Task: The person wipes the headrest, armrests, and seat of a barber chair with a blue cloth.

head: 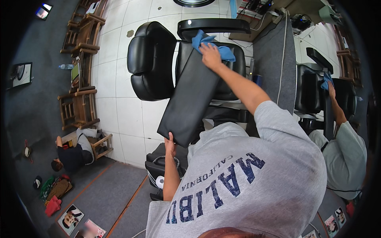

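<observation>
My right hand (210, 56) presses a crumpled blue cloth (226, 53) on the far end of a long black padded board (190, 92). That board lies slantwise over the seat (230, 86) of a black salon chair, its far end near one armrest (214, 26). With my left hand (170, 145) I hold the board's near end, thumb on top and the other fingers mostly hidden beneath. The chair's padded backrest (157, 62) is to the left of the seat.
Bamboo chairs (79, 108) line the left wall, one with a water bottle (66, 66). A person (74, 151) sits at lower left. On the right, a large mirror (336, 98) reflects the chair. A black bag (154, 166) is beside my left forearm; cables (282, 59) run along the right wall.
</observation>
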A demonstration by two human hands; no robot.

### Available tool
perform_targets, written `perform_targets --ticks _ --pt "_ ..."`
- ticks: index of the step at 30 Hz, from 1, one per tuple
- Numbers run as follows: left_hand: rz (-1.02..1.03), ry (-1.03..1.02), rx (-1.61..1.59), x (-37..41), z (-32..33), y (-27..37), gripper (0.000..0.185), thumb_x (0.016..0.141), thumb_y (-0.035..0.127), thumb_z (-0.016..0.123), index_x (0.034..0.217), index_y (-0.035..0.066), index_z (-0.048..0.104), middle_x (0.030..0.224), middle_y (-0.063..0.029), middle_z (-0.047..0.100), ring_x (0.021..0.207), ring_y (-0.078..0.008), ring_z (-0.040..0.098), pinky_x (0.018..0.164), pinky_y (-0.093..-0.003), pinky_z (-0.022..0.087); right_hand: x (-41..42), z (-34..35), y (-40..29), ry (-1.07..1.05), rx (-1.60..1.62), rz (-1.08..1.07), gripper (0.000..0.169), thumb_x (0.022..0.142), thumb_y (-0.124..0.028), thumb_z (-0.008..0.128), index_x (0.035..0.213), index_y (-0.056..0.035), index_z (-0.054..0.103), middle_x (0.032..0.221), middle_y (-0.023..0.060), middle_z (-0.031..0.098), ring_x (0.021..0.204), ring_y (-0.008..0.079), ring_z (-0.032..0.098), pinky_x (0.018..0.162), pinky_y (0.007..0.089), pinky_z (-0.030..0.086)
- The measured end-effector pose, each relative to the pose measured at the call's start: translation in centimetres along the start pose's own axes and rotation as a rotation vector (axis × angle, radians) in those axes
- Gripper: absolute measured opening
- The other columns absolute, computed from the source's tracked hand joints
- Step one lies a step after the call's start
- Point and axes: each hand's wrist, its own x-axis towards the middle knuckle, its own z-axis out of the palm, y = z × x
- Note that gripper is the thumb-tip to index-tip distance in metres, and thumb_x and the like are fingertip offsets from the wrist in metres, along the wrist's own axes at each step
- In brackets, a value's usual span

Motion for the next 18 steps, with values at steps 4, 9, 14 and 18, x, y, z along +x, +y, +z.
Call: perform_targets --ticks 4,9,14,18 --pt "-0.012 0.043 -0.032 0.0 0.1 -0.5 0.075 0.105 0.048 0.067 0.165 0.020 0.031 0.162 -0.0066 0.045 0.145 -0.0297 0.047 0.115 -0.0552 0.043 -9.6 3.2 -10.0 -0.016 0.068 -0.255 0.053 0.084 -0.008 0.065 0.137 -0.0092 0.066 0.156 0.0145 0.054 0.150 0.0424 0.042 0.123 0.0612 0.033" --pt "-0.041 -0.020 -0.011 1.0 -1.7 -1.6 0.071 0.106 0.048 0.065 0.163 0.021 0.033 0.161 -0.0054 0.046 0.145 -0.0278 0.046 0.115 -0.0554 0.043 -25.4 2.3 -19.4 -0.498 0.347 -0.888 0.056 0.081 -0.008 0.067 0.136 -0.0161 0.070 0.163 0.0063 0.048 0.157 0.0326 0.036 0.129 0.0525 0.029" --pt "-0.058 0.039 0.034 0.6 -0.2 -1.9 0.077 0.105 0.052 0.065 0.165 0.020 0.029 0.163 -0.0078 0.043 0.146 -0.0303 0.045 0.115 -0.0571 0.042 -23.0 -1.6 -9.2 -0.616 0.370 -0.904 0.066 0.078 -0.005 0.070 0.142 -0.0214 0.066 0.166 0.0010 0.046 0.159 0.0245 0.034 0.120 0.0428 0.046" --pt "-0.006 0.058 0.012 -0.7 0.8 -1.1 0.084 0.103 0.057 0.065 0.167 0.019 0.026 0.166 -0.0100 0.039 0.148 -0.0326 0.043 0.118 -0.0559 0.038 -15.3 -5.8 2.5 -0.141 0.091 -0.537 0.067 0.075 0.004 0.062 0.138 -0.0183 0.067 0.159 0.0038 0.054 0.152 0.0297 0.045 0.127 0.0480 0.033"
